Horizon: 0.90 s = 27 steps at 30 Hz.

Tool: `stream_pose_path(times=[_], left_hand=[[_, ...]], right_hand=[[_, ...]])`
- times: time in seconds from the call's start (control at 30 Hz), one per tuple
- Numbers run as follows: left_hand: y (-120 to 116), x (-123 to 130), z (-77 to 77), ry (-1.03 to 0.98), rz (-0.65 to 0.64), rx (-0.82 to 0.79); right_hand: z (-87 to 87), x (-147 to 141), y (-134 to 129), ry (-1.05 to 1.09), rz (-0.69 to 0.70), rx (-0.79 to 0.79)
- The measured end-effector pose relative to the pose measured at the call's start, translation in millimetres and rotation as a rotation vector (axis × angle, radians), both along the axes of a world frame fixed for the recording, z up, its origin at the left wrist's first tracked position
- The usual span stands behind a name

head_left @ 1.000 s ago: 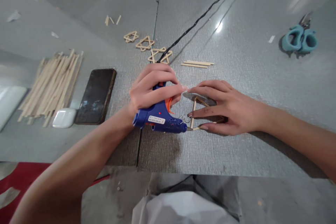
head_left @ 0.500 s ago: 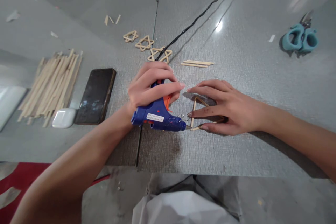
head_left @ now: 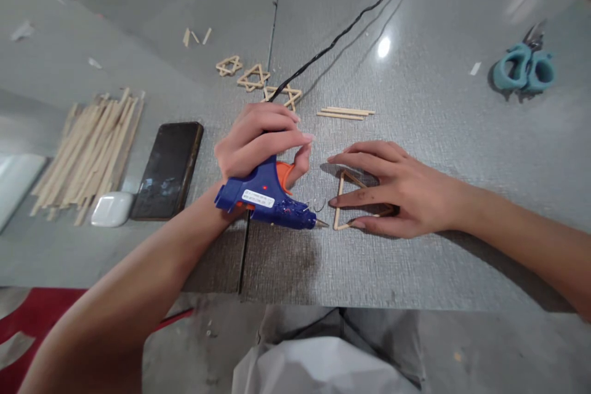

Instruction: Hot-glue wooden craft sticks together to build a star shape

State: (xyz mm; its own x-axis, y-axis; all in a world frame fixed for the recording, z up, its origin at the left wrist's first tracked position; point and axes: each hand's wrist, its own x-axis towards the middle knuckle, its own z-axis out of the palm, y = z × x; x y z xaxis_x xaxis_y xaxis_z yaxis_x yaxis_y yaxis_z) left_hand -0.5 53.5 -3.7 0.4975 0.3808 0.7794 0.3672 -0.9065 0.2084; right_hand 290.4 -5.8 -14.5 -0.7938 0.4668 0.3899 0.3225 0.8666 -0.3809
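Note:
A blue hot glue gun (head_left: pixel 265 200) with an orange trigger is held by its handle in my left hand (head_left: pixel 263 141), its metal tip pointing right. The tip stands just left of the lower left corner of a triangle of thin wooden sticks (head_left: pixel 340 200), with a small gap between. My right hand (head_left: pixel 397 191) lies over that triangle with its fingers spread, and its fingertips press on the sticks. The triangle's right part is hidden under the fingers. Beyond my hands lie several loose wooden sticks (head_left: pixel 346 112).
Three wooden stick stars (head_left: pixel 253 77) lie farther back by the black cord (head_left: pixel 341 40). On the left are a stick pile (head_left: pixel 92 148), a phone (head_left: pixel 168 169) and a white case (head_left: pixel 112 208). Blue-handled cutters (head_left: pixel 524 68) lie at the right. A table seam (head_left: pixel 272 31) runs front to back.
My left hand has drawn the glue gun left, so its tip has moved off the triangle's corner. My right hand and the triangle have stayed in place.

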Motion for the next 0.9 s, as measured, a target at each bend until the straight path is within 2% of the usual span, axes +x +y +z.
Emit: stream_pose_path(times=[0.13,0.3,0.53,0.73,0.9], left_hand=[[2.0,1.6,-0.1,-0.024,-0.035,0.038],[-0.3,2.4,-1.3,-0.007,-0.043,-0.005],[-0.2,8.2,-0.6,-0.019,-0.058,0.118],[3.3,7.9,-3.7,0.000,-0.050,0.121],[5.0,11.3,-3.9,-0.039,-0.070,0.202]], right_hand=[[-0.2,0.2,-0.1,-0.007,-0.005,0.003],[-1.0,0.0,-0.1,-0.009,-0.007,0.014],[-1.8,-0.1,0.2,0.000,0.001,0.025],[-2.1,-0.3,0.5,0.020,0.005,0.018],[-2.3,-0.6,0.6,0.022,0.003,0.016]])
